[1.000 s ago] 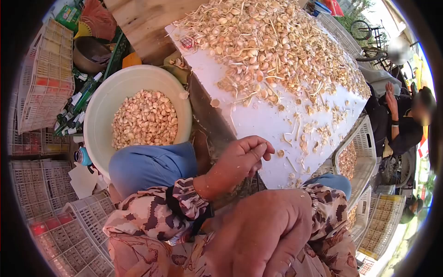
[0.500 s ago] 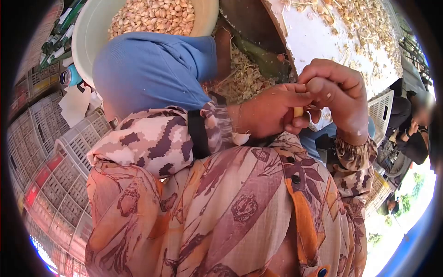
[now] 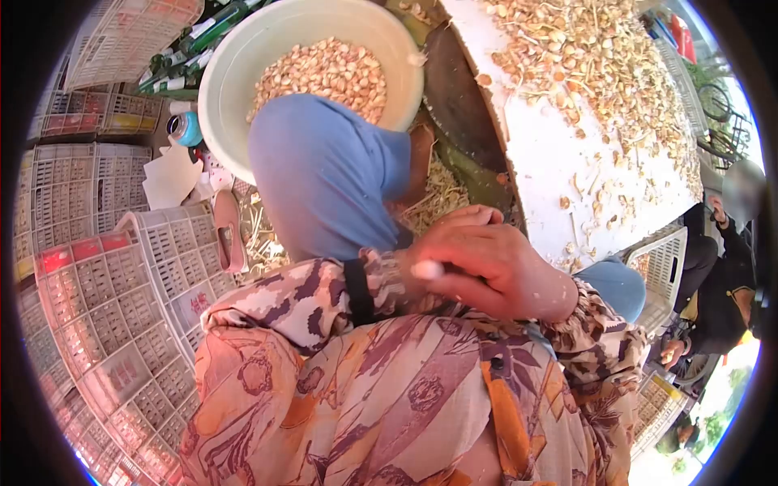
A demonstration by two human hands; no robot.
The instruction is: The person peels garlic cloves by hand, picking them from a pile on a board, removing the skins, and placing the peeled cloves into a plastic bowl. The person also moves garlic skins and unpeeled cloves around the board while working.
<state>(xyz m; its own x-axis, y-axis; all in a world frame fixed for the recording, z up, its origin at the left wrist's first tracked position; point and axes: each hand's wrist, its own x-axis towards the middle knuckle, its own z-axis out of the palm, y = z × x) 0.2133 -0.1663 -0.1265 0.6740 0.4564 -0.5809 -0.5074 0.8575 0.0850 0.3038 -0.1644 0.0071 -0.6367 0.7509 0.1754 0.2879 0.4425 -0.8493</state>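
My right hand (image 3: 506, 263) reaches across my left wrist. Its fingers are drawn together at a small whitish piece (image 3: 427, 270), blurred, that looks like a garlic clove. My left hand (image 3: 468, 217) lies mostly hidden beneath the right one, so its grip does not show. Both hands are above my lap, over a patterned shirt (image 3: 405, 381). Beyond my knee stands a pale basin (image 3: 223, 97) holding many peeled-looking cloves (image 3: 336, 73). A blurred pale bit (image 3: 416, 59) shows at the basin's right rim.
A white board (image 3: 559, 194) at the upper right carries loose cloves and dry skins (image 3: 583, 65). Plastic crates (image 3: 105, 324) stack along the left. Green bottles (image 3: 203, 36), a blue flask (image 3: 185, 128) and a shoe (image 3: 230, 231) lie near the basin. Another person (image 3: 721, 267) sits at the far right.
My right hand has moved left and down from my left fingers onto my left wrist, where a white clove lay. The view has shifted, showing more of the basin and board.
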